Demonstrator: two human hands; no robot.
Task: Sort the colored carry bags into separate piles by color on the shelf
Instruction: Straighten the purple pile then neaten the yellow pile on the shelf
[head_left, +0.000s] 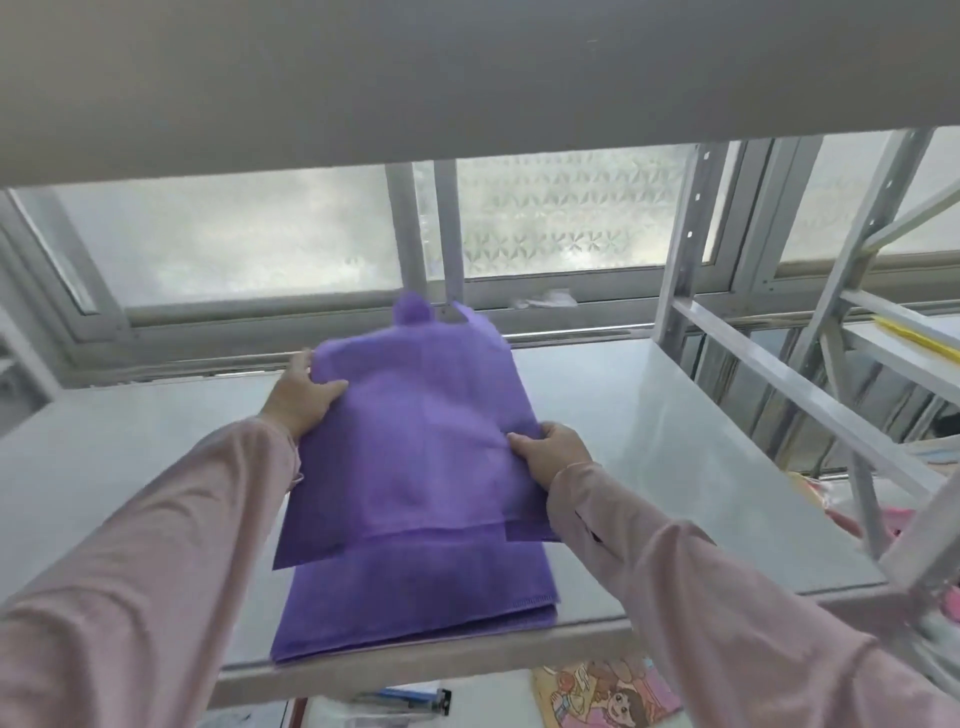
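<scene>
Purple bag (415, 457) pinched at both side edges, left hand (304, 397) and right hand (550, 452) closed on it, lying skewed atop the purple pile (415, 603) mid-shelf (675, 467). Long axis front to back, handles (415, 312) toward the window (566, 218). Risks: left crooked, overhanging, sliding off the front edge.

Two hands, left hand (304, 392) and right hand (551, 451), hold one purple carry bag (415, 431) over a purple pile (415, 597); its bag count is unclear.
</scene>
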